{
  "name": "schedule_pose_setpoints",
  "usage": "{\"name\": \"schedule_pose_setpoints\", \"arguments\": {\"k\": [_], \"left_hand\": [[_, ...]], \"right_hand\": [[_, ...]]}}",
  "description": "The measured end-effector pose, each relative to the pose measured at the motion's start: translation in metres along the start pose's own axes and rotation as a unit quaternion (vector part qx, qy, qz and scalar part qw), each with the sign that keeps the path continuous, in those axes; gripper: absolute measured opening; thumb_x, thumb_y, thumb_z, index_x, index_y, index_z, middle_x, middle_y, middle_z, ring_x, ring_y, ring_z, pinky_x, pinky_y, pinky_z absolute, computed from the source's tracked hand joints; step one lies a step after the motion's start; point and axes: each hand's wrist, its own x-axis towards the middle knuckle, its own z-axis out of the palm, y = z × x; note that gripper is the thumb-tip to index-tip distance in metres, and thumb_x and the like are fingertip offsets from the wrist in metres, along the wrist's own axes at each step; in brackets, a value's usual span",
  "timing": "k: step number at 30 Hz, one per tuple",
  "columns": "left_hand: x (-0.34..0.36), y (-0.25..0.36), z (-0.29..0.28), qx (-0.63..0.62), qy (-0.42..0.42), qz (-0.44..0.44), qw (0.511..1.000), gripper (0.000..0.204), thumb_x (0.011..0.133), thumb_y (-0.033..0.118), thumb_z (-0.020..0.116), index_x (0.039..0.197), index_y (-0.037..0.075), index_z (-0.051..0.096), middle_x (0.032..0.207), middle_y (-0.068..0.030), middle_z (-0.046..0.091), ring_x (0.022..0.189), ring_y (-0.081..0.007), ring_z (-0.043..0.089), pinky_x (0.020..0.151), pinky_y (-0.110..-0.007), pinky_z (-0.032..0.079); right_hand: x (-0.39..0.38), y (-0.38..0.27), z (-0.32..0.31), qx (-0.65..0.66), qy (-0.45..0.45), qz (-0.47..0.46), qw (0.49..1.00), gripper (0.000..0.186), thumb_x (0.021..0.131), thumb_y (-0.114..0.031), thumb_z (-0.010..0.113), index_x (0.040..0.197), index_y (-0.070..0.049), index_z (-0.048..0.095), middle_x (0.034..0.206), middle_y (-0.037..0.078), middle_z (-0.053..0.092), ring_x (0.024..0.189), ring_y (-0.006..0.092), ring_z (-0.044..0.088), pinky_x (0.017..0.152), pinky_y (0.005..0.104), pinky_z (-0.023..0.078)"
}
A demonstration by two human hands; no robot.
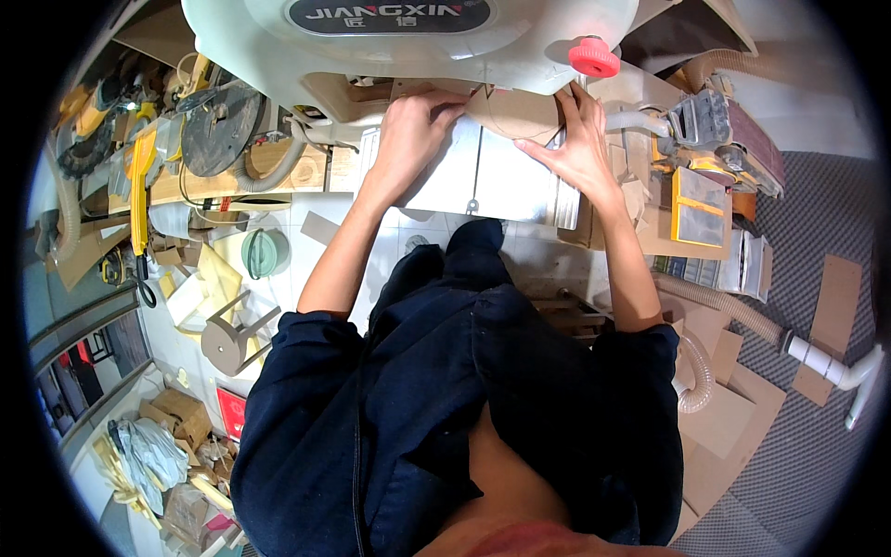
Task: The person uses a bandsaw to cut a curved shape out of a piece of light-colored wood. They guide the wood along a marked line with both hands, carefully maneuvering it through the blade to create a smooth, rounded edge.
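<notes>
A pale machine housing (408, 51) with a red knob (592, 56) overhangs a silver work table (436, 176) that has a slot down its middle. On it lies a brown board piece (510, 113) with a curved edge, beside a thin blade. My left hand (418, 135) has its fingers curled and pinched at the board's left end; their tips are partly hidden. My right hand (580, 148) grips the board's right side, thumb on its near edge and fingers along the far right.
Yellow power tools (144, 167) crowd the bench (167, 190) at left. A belt sander (742, 148) and yellow case (698, 209) stand at right. Hoses (756, 320), board offcuts (729, 408), a green round container (262, 252) and bagged scraps (153, 464) lie lower around me.
</notes>
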Motion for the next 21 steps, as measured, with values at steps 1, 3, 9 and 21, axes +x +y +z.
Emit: {"name": "schedule_pose_setpoints", "arguments": {"k": [1, 3, 9, 21], "left_hand": [[0.0002, 0.0004, -0.0006, 0.003, -0.008, -0.008, 1.000, 0.022, 0.097, 0.014, 0.072, 0.115, 0.004, 0.081, 0.108, -0.0171, 0.080, 0.096, -0.0337, 0.075, 0.091, -0.040, 0.057], [0.0004, 0.0001, -0.0011, 0.007, -0.014, -0.010, 1.000, 0.022, 0.098, 0.014, 0.072, 0.116, 0.004, 0.081, 0.110, -0.0166, 0.080, 0.096, -0.0313, 0.076, 0.091, -0.039, 0.057], [0.0024, -0.0014, -0.0012, 0.012, -0.004, 0.008, 1.000, 0.022, 0.098, 0.015, 0.073, 0.116, 0.004, 0.081, 0.108, -0.0165, 0.080, 0.093, -0.0309, 0.075, 0.089, -0.039, 0.057], [0.0061, -0.0056, 0.0002, 0.017, -0.008, 0.003, 1.000, 0.022, 0.098, 0.015, 0.073, 0.114, 0.004, 0.082, 0.108, -0.0171, 0.080, 0.093, -0.0313, 0.075, 0.089, -0.040, 0.059]], "right_hand": [[-0.0005, 0.0006, 0.0013, -0.002, -0.001, 0.001, 1.000, 0.109, 0.073, -0.062, 0.088, 0.159, -0.011, 0.045, 0.157, 0.028, 0.041, 0.151, 0.0450, 0.034, 0.129, 0.0622, 0.016], [-0.0006, 0.0008, 0.0021, -0.003, -0.001, 0.003, 1.000, 0.109, 0.073, -0.062, 0.088, 0.159, -0.012, 0.045, 0.157, 0.029, 0.040, 0.152, 0.0450, 0.034, 0.129, 0.0629, 0.015], [0.0003, -0.0018, 0.0010, 0.003, 0.002, 0.004, 1.000, 0.109, 0.074, -0.063, 0.087, 0.160, -0.012, 0.044, 0.156, 0.029, 0.040, 0.152, 0.0443, 0.035, 0.129, 0.0637, 0.014], [-0.0002, -0.0032, 0.0028, -0.007, 0.009, 0.011, 1.000, 0.110, 0.074, -0.064, 0.087, 0.160, -0.012, 0.043, 0.156, 0.029, 0.041, 0.152, 0.0441, 0.035, 0.129, 0.0658, 0.013]]}}
